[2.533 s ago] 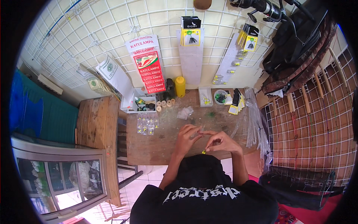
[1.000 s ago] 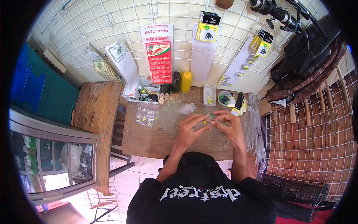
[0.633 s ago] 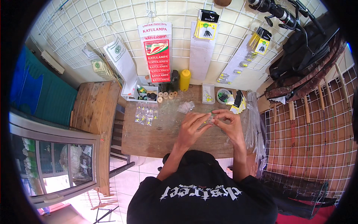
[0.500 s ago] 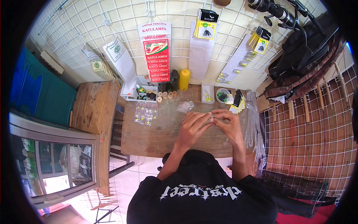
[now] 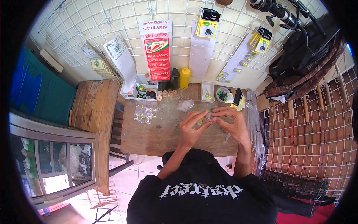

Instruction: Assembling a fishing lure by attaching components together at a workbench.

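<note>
Above the front half of the wooden table (image 5: 164, 138), a small clear plastic bag (image 5: 209, 115) is pinched between my two hands. Bits of yellow and green show in it, too small to name. My left hand (image 5: 192, 126) grips its left side with thumb and fingertips. On the other side my right hand (image 5: 234, 122) pinches it the same way, partly covering it. Just beyond my left hand lies a stack of small clear bags (image 5: 185, 106). Several filled bags with yellow pieces (image 5: 145, 112) lie in rows at the left.
Toward the back stand a white tray (image 5: 203, 98) of yellow pieces, a round tub (image 5: 223, 94), black-and-yellow cards (image 5: 238, 100), a yellow bottle (image 5: 184, 78), a compartment box (image 5: 141, 98) and wooden rings (image 5: 165, 93). Long plastic sleeves (image 5: 254, 119) hang over the right edge.
My fingers have spread a little apart, and more of the bag with its yellow and green bits shows between them. Both hands still hold it in nearly the same place.
</note>
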### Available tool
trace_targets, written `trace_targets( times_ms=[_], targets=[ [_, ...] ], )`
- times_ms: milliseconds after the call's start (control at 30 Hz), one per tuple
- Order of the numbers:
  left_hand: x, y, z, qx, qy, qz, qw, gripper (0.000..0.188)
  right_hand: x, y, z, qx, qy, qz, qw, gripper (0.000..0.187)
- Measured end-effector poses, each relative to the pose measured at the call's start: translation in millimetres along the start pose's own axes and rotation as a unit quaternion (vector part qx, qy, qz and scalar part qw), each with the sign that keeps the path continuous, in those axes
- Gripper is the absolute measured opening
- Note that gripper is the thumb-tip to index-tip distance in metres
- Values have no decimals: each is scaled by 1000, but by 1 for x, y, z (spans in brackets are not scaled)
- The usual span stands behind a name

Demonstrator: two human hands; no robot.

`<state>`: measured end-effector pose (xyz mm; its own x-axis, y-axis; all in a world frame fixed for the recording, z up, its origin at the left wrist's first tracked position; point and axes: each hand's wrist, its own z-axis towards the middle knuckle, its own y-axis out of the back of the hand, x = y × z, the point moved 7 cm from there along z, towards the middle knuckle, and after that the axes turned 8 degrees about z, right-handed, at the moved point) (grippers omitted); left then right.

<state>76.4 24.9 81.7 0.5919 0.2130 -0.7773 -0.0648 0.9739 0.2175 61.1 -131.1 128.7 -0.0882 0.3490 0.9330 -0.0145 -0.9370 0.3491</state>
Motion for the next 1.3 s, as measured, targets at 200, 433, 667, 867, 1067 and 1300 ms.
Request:
trace_targets(
  times_ms=[200, 433, 667, 867, 1067, 1300],
  targets=[
    [5, -2, -1, 10, 40, -48, 998, 47, 8, 7, -5, -66, 22, 4, 998, 19],
    [6, -1, 0, 10, 34, -47, 998, 47, 24, 0, -10, -46, 78, -108, 990, 23],
    [4, -3, 0, 24, 17, -51, 998, 47, 24, -7, -12, -42, 78, -150, 985, 27],
    [4, -4, 0, 25, -1, -65, 998, 50, 19, -19, -12, -6, 65, -161, 985, 28],
    [9, -5, -2, 24, 15, -64, 998, 48, 11, -16, -9, 17, 45, -80, 996, 25],
    [11, -6, -3, 21, 43, -45, 998, 45, 9, -5, -12, -18, 23, 6, 1000, 24]
  ],
)
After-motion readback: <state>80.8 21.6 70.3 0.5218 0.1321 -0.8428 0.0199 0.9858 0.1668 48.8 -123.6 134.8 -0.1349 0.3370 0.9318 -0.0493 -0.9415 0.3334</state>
